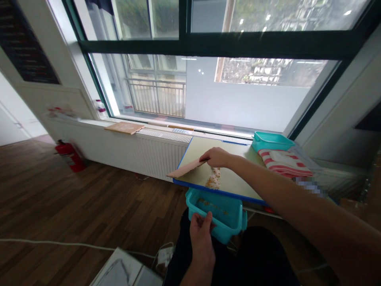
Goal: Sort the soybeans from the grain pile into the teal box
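My right hand [218, 157] is closed on the end of a thin, flat tan piece that looks like cardboard [188, 168], held at a tilt over the table. Beside it, a small pile of pale and orange-brown crumbs [213, 179] lies close to the blue front edge of the table [238, 174]. Just below that edge is a teal plastic basin [238, 220], with some bits scattered on its bottom. Thumb and fingers of my left hand [202, 230] pinch the basin's near rim. The basin is above my lap.
A second teal basin [273, 141] and a folded red-and-white striped towel [285, 162] sit at the table's right end. Behind are a radiator [157, 153] and a window. A fire extinguisher [70, 155] stands left; a white cable [74, 243] crosses the floor.
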Available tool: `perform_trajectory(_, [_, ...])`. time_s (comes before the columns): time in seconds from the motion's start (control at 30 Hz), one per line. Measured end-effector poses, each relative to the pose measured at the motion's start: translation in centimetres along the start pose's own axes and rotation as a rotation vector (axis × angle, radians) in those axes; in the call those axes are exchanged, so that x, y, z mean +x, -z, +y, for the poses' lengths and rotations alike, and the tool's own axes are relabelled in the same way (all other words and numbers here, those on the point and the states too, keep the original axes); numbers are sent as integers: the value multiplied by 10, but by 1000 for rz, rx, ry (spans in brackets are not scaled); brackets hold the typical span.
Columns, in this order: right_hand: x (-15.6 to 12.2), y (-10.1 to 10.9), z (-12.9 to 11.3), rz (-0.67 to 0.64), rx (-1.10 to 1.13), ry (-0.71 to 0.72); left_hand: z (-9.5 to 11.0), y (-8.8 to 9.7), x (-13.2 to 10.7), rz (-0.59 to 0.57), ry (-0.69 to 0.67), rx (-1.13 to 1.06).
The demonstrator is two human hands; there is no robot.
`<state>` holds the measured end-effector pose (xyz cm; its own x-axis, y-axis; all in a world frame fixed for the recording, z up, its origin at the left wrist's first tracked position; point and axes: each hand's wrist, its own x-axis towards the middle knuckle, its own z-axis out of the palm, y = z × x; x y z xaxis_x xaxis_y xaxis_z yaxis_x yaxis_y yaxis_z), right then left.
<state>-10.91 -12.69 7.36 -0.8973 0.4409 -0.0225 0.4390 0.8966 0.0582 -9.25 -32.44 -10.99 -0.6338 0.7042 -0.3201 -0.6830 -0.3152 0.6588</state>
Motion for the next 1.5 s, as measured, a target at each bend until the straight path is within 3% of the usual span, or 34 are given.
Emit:
perform_trajectory(0.5, [-13,20,-21,-58,-48,56,2,-1,4,5,-54,11])
perform_trajectory(1.5, [-53,26,-23,-128,2,132,17,13,22,137,-122,-68])
